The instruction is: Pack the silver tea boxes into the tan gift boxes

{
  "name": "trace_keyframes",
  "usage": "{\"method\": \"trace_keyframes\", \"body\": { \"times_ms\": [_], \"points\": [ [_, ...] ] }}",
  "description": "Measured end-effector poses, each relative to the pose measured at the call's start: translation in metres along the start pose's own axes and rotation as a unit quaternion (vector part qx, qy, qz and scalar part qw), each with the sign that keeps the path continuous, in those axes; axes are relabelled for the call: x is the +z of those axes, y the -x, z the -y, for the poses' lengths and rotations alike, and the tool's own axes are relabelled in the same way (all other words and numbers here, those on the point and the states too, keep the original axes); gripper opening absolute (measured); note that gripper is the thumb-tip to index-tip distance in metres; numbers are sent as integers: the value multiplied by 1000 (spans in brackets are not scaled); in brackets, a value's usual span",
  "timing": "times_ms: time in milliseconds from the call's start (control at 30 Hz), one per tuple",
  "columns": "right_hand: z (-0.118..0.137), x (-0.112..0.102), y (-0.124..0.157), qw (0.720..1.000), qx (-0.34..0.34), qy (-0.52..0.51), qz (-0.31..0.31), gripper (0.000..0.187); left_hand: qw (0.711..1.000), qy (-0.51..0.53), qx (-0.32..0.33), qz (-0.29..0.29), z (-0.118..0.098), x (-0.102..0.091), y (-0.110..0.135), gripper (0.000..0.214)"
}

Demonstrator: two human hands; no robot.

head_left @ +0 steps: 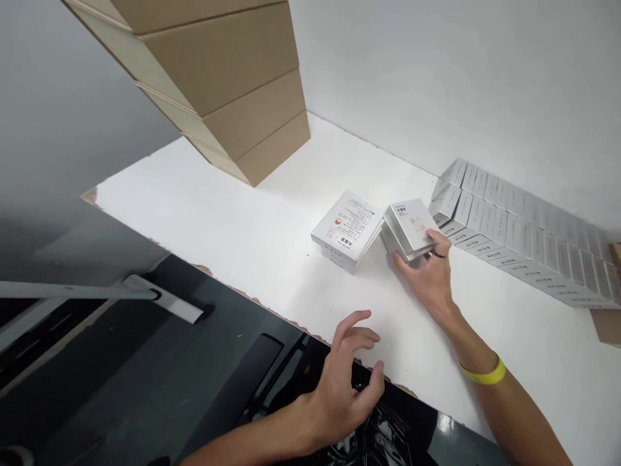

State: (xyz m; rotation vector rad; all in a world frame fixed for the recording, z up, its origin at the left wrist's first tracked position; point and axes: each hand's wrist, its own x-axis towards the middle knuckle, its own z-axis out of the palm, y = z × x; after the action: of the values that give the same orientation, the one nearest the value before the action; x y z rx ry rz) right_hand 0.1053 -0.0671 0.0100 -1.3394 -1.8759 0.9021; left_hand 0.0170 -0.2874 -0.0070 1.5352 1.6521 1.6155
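Observation:
My right hand (429, 272) grips a silver-white tea box (412, 223), thumb at the near side and fingers on its right end. A second silver layer shows under its top face; I cannot tell whether it is another box. Just left of it, a white tea box (348, 223) with printed text and a red mark lies on the table, tilted on something silver beneath. My left hand (347, 382) hovers over the table's front edge, fingers curled but apart, holding nothing.
Rows of similar small boxes (514, 226) line the right side of the white table (272, 239) along the wall. A stack of brown cardboard boxes (252, 84) stands at the back left. Below the ragged table edge are a black chair (242, 382) and a white metal leg (165, 301).

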Motion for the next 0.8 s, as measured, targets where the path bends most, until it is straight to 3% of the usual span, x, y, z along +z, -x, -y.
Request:
{"method": "trace_keyframes", "body": {
  "times_ms": [67, 167, 267, 367, 500, 567, 700, 800],
  "points": [
    [0, -25, 17, 998, 33, -44, 24, 88, 1000, 18, -4, 22, -6, -4, -4, 36],
    [-4, -64, 49, 975, 130, -173, 48, 85, 991, 64, -86, 82, -15, -4, -18, 35],
    [-13, -84, 88, 945, 193, -262, 15, 88, 968, 175, -148, 105, -24, 9, -40, 64],
    [-19, -78, 131, 947, 158, -275, -52, 90, 939, 286, -150, 116, -31, 33, -61, 102],
    [-24, -68, 175, 961, 37, -226, -152, 78, 886, 375, -176, 208, -36, 58, -73, 101],
    [-33, -75, 188, 968, -12, -211, -133, 71, 875, 386, -141, 255, -35, 62, -75, 98],
    [-64, -104, 198, 974, -24, -223, 25, 71, 896, 299, -3, 328, -21, 62, -81, 82],
    [-79, -119, 194, 989, -40, -137, 25, 74, 908, 178, 123, 360, -7, 64, -86, 75]
  ]
}}
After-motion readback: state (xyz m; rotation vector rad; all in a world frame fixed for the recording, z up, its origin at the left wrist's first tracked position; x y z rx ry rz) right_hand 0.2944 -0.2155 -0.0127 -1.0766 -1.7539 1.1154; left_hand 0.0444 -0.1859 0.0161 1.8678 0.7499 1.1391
